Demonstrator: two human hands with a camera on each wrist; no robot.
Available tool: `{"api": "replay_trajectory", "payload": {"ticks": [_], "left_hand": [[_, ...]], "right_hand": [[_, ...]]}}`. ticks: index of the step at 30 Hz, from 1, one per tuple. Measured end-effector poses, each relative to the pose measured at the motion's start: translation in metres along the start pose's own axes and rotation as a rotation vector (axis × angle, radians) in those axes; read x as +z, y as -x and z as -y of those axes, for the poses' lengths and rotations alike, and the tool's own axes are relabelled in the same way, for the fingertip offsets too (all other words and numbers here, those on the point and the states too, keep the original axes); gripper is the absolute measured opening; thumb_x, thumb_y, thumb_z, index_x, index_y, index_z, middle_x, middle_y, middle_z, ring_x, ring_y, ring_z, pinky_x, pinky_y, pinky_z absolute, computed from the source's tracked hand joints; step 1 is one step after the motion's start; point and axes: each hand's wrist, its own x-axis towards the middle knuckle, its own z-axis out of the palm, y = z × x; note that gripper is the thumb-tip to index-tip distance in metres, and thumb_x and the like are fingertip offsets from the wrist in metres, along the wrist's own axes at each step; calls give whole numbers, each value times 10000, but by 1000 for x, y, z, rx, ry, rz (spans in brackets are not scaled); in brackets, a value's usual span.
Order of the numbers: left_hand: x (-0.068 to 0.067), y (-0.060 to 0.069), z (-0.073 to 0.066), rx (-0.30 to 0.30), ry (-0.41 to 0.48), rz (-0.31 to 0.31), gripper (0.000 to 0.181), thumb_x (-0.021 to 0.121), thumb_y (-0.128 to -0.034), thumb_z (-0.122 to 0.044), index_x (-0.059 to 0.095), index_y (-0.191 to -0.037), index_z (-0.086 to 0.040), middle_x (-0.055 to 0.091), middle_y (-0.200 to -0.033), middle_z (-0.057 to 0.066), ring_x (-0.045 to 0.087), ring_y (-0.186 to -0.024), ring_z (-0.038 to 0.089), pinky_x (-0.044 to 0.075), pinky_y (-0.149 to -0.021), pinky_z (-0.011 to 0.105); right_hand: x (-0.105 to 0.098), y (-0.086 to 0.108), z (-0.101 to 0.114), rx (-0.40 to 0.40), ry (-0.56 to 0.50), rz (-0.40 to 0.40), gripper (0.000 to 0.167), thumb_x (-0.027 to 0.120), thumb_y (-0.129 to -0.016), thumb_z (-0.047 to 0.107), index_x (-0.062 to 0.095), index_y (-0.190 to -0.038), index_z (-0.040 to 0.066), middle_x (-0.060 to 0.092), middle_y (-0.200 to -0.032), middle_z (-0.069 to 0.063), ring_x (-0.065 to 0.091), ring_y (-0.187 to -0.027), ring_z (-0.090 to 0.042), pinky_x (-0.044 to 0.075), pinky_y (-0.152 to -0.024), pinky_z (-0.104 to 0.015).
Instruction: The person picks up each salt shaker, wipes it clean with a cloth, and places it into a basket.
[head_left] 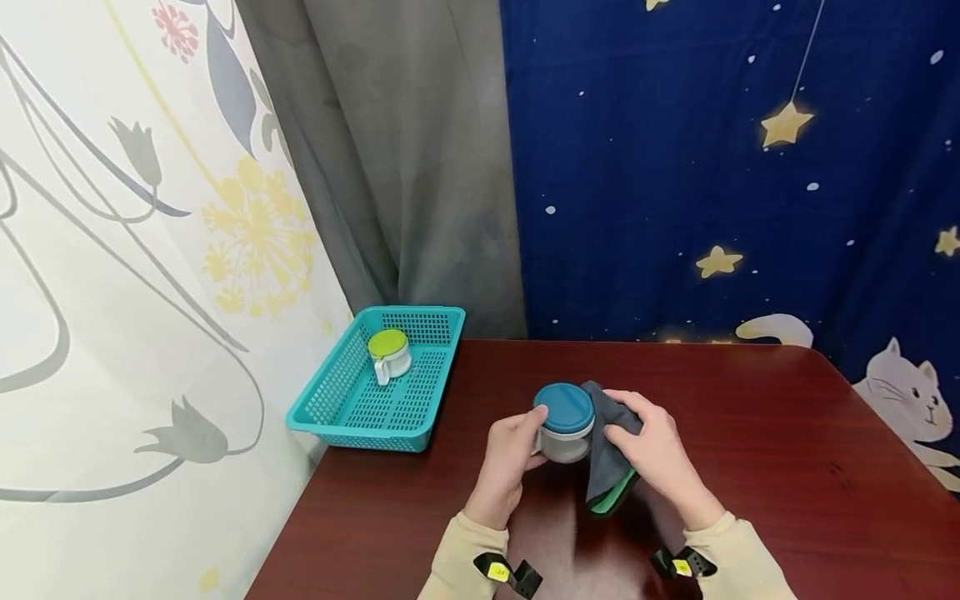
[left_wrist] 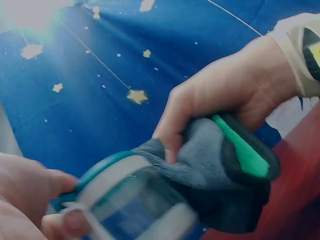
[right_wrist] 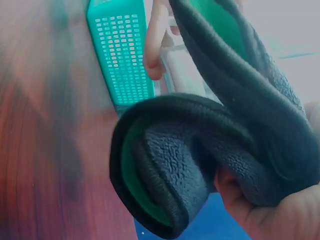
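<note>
A small clear jar (head_left: 564,447) with a blue lid (head_left: 566,407) and a white handle is held above the table by my left hand (head_left: 507,461), thumb on the lid's edge and fingers at the handle side. My right hand (head_left: 660,446) grips a folded grey cloth (head_left: 609,446) with a green inner side and presses it to the jar's right side. The left wrist view shows the cloth (left_wrist: 200,155) bunched under the right fingers against the jar (left_wrist: 135,200). In the right wrist view the cloth (right_wrist: 240,115) hides most of the jar.
A turquoise basket (head_left: 431,421) stands at the table's back left, holding a similar jar (head_left: 400,364) with a lime-green lid (head_left: 387,342). The dark red table (head_left: 750,433) reaches back to grey and blue starry curtains (head_left: 637,167). A floral wall covering (head_left: 112,333) borders the left.
</note>
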Motion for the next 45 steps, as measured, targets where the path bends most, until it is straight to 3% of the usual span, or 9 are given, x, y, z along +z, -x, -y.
{"api": "replay_trajectory", "payload": {"ticks": [4,8,14,18,25,31,37,41,45], "left_hand": [[0,5,-5,-57,-80,116,507,688,-939,-426,503,-626,-73,449,-629,29,611,-718,208,594,-745,447],[1,6,-4,-97,-57,171,541,708,-920,-443,495,-618,-49,490,-613,64,675,-645,230,601,-702,402],[6,6,0,-74,81,121,514,737,-915,-360,488,-610,-31,434,-590,54,635,-660,234,597,-723,419],[9,7,3,-55,119,85,498,744,-916,-326,490,-614,-21,419,-586,43,616,-657,228,595,-736,435],[13,8,6,-49,100,15,465,730,-912,-264,496,-604,-7,408,-555,20,583,-578,203,593,-725,420],[14,9,6,3,50,-37,477,720,-903,-240,489,-572,14,444,-565,33,573,-624,201,589,-720,440],[16,10,8,72,-9,-63,534,743,-894,-246,516,-644,168,509,-758,45,557,-763,199,594,-695,445],[18,11,10,63,-3,-108,509,777,-862,-247,569,-670,176,501,-821,57,581,-700,184,598,-659,409],[23,12,13,38,8,-125,514,786,-847,-255,576,-672,180,502,-820,72,607,-595,203,598,-646,396]], "right_hand": [[-4,2,3,-33,56,-77,447,693,-908,64,648,-1316,242,647,-1213,29,596,-913,-194,522,-716,-271],[-6,2,6,-71,76,-134,472,676,-908,32,650,-1317,267,634,-1223,73,593,-938,-153,513,-733,-237],[-6,4,11,-162,72,-182,520,662,-879,-42,683,-1269,300,635,-1215,106,599,-990,-105,483,-773,-175],[-5,5,17,-306,198,-202,515,653,-848,-24,704,-1241,305,618,-1221,114,577,-951,-81,462,-708,-199],[-1,10,28,-567,490,-134,400,652,-841,98,730,-1217,210,613,-1232,-23,582,-1022,-205,542,-768,-410],[1,12,35,-686,590,-38,415,726,-820,114,726,-1227,194,599,-1245,-72,574,-1023,-238,556,-782,-418],[-3,4,39,-712,696,21,436,849,-803,163,727,-1221,189,600,-1179,-64,567,-933,-224,562,-671,-366],[-7,-11,36,-663,743,16,363,828,-828,136,742,-1179,166,595,-1064,-44,564,-819,-178,521,-586,-311],[-14,-25,31,-597,757,36,335,819,-841,95,748,-1167,133,575,-986,-40,566,-751,-138,499,-609,-280]]}}
